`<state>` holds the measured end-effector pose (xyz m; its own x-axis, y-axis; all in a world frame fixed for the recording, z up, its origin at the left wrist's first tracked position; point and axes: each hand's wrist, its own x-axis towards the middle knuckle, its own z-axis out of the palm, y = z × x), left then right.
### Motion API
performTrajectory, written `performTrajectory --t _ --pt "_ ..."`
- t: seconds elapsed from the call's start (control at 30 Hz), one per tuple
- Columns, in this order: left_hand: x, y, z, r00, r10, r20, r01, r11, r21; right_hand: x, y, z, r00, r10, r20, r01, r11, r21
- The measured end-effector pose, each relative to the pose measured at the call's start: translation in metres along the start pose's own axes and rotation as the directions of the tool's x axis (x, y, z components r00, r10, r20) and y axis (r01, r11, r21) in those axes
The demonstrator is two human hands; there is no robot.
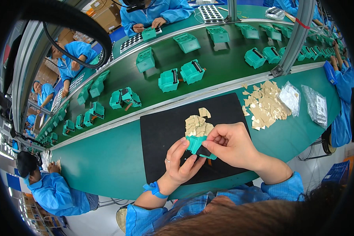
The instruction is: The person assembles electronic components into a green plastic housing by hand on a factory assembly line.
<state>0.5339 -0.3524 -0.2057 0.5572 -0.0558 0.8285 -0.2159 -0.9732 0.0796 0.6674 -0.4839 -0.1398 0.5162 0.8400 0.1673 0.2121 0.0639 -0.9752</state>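
My left hand grips a small teal plastic housing from its left and near side, fingers wrapped round it. A dark panel shows on the housing's near right part. Over its right edge, my right hand has thumb and forefinger pinched together; whatever is between the fingertips is too small to make out. Both hands are above a black mat. Just beyond the housing, a small heap of tan paper-like pieces lies on the mat, with one loose piece at its far side.
Right of the mat lie a larger tan heap and two clear plastic bags. A green conveyor belt carrying several teal housings runs behind, along a metal rail. A metal post rises at the right. Co-workers in blue sit around.
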Motion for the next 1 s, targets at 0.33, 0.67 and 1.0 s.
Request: performTrajectory --t 0.33,0.67,1.0 --pt "-0.008 -0.004 0.01 1.0 -0.02 -0.022 0.018 0.995 -0.1 -0.003 0.01 -0.001 0.93 -0.366 -0.034 0.265 0.732 -0.628" --pt "0.001 -0.002 0.016 1.0 0.007 0.011 -0.006 0.99 -0.142 0.003 0.049 -0.008 0.95 -0.11 0.291 0.115 0.993 0.001" --pt "0.026 0.007 -0.004 0.98 -0.194 0.036 0.197 0.974 -0.117 0.103 0.063 -0.077 0.989 -0.001 -0.149 0.012 0.997 0.074"
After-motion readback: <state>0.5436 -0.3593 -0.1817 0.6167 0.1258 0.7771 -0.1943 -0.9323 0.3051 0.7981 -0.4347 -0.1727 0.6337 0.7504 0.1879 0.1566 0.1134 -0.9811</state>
